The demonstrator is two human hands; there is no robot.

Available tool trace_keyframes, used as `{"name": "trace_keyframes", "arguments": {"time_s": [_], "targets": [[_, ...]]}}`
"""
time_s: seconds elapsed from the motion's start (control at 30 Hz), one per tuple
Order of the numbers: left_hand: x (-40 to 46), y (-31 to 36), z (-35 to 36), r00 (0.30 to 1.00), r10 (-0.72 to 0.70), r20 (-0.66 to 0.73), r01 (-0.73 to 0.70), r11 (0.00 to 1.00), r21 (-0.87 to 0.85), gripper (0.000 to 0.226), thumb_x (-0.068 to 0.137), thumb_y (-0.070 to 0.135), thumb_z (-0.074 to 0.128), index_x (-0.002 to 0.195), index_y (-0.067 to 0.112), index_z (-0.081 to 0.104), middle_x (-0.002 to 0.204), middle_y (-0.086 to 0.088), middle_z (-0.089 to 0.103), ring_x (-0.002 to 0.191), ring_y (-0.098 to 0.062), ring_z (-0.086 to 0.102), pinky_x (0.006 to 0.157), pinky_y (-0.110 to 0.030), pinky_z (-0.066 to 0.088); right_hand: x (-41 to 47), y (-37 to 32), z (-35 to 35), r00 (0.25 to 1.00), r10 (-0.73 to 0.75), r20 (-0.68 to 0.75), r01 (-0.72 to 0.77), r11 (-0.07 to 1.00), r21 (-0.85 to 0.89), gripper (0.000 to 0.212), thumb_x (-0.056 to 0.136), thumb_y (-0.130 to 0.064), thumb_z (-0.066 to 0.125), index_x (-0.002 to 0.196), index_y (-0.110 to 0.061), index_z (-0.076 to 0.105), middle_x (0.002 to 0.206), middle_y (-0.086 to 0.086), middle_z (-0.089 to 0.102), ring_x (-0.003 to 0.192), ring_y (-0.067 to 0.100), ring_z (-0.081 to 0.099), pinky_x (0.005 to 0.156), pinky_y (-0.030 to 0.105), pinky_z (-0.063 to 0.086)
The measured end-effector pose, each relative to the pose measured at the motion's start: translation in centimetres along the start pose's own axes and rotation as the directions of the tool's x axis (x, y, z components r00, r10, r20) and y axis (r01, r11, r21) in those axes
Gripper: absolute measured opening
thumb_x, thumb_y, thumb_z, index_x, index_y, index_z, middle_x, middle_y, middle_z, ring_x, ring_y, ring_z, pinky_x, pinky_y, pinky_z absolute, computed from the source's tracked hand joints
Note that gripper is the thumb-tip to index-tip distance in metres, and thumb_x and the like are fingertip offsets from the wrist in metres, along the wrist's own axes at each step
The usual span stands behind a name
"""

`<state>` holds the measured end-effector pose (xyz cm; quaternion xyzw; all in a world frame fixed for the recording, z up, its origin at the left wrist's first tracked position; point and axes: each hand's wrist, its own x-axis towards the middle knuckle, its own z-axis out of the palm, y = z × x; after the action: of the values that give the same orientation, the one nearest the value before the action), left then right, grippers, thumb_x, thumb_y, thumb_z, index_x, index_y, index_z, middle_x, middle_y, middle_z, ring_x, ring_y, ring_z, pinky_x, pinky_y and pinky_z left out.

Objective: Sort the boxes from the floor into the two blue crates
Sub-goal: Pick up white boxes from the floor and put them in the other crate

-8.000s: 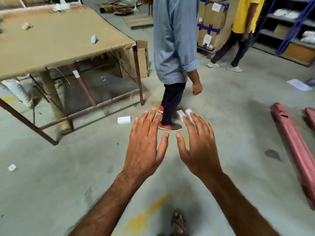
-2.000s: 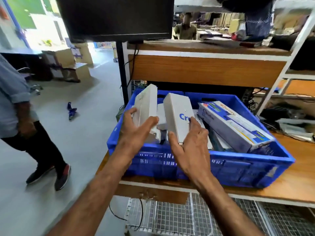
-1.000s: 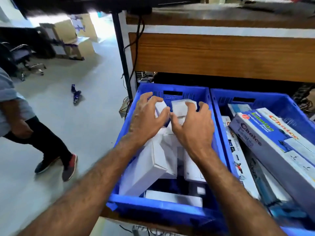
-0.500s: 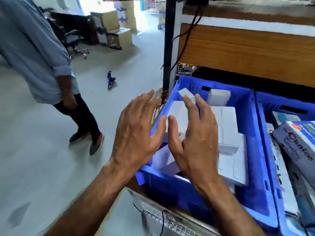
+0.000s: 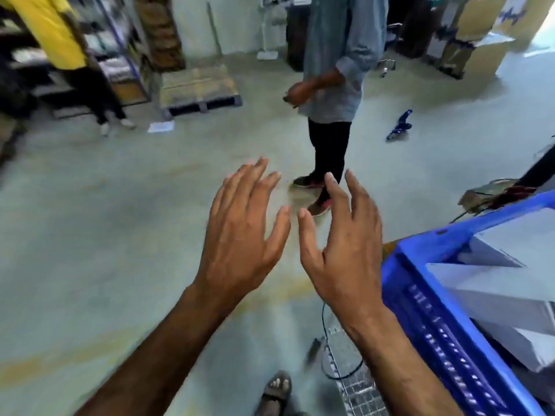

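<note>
A blue crate [image 5: 432,319] fills the lower right corner, with several white boxes [image 5: 504,283] lying in it. My left hand [image 5: 243,232] and my right hand [image 5: 342,247] are held out side by side over the grey floor, left of the crate. Both have straight, spread fingers and hold nothing. No loose box shows on the floor in this blurred view.
A person in a blue-grey shirt and dark trousers [image 5: 330,85] stands just beyond my hands. Another in a yellow top [image 5: 60,40] is at the far left by shelving. A pallet [image 5: 198,85], cardboard cartons [image 5: 474,40] and a blue scrap [image 5: 399,127] lie further off.
My hands left the white boxes in the crate and now hang empty over the floor. The view has swung left, away from the crate, toward the room.
</note>
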<state>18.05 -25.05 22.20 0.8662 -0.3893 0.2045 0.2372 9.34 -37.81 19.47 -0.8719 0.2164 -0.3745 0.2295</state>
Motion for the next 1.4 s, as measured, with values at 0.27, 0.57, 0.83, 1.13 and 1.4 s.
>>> {"name": "trace_keyframes", "arguments": {"time_s": [0.27,0.57,0.83,1.13,1.4], "targets": [[-11.3,-7.1,-7.0,0.934,-0.350,-0.073,0.358,0.913,0.194,0.050,0.102,0.036,0.050,0.146,0.013,0.052,0.161,-0.005,0.040,0.153,-0.022,0.030,0.125,-0.044,0.022,-4.8,-7.9,6.0,0.926,-0.259,0.274,0.223,0.962,0.156,0.059,0.103,-0.046,0.049,0.153,-0.015,0.043,0.162,0.014,0.034,0.150,0.030,0.031,0.121,0.051,0.028],[-23.4,-14.7,-15.0,0.776,-0.584,-0.239,0.631,0.715,0.301,0.049,0.102,0.035,0.053,0.145,0.012,0.052,0.161,-0.007,0.039,0.151,-0.025,0.032,0.125,-0.045,0.023,-12.1,-20.9,13.1,0.732,-0.531,0.427,0.409,0.843,0.349,0.059,0.102,-0.045,0.053,0.151,-0.013,0.046,0.160,0.016,0.037,0.148,0.034,0.035,0.119,0.054,0.030],[-39.3,-23.4,-23.7,0.545,-0.768,-0.337,0.830,0.436,0.348,0.052,0.103,0.042,0.047,0.148,0.016,0.048,0.162,-0.005,0.037,0.152,-0.023,0.030,0.126,-0.044,0.020,-24.6,-36.5,20.2,0.473,-0.761,0.445,0.517,0.648,0.559,0.059,0.101,-0.039,0.058,0.148,-0.006,0.050,0.157,0.022,0.041,0.144,0.039,0.041,0.119,0.053,0.030],[-53.9,-28.0,-30.7,0.275,-0.856,-0.438,0.931,0.124,0.343,0.055,0.102,0.042,0.051,0.150,0.014,0.047,0.163,-0.008,0.036,0.151,-0.026,0.032,0.126,-0.042,0.021,-37.2,-48.7,25.5,0.194,-0.869,0.456,0.528,0.484,0.698,0.060,0.100,-0.043,0.054,0.148,-0.008,0.051,0.155,0.022,0.043,0.142,0.038,0.043,0.120,0.051,0.029],[-63.4,-32.3,-33.6,0.042,-0.871,-0.490,0.959,-0.102,0.264,0.057,0.104,0.045,0.048,0.152,0.014,0.043,0.166,-0.009,0.030,0.154,-0.024,0.026,0.127,-0.040,0.018,-46.7,-56.7,30.8,-0.039,-0.899,0.436,0.517,0.356,0.779,0.064,0.099,-0.049,0.055,0.151,-0.012,0.047,0.159,0.017,0.041,0.145,0.033,0.040,0.123,0.049,0.027]]}}
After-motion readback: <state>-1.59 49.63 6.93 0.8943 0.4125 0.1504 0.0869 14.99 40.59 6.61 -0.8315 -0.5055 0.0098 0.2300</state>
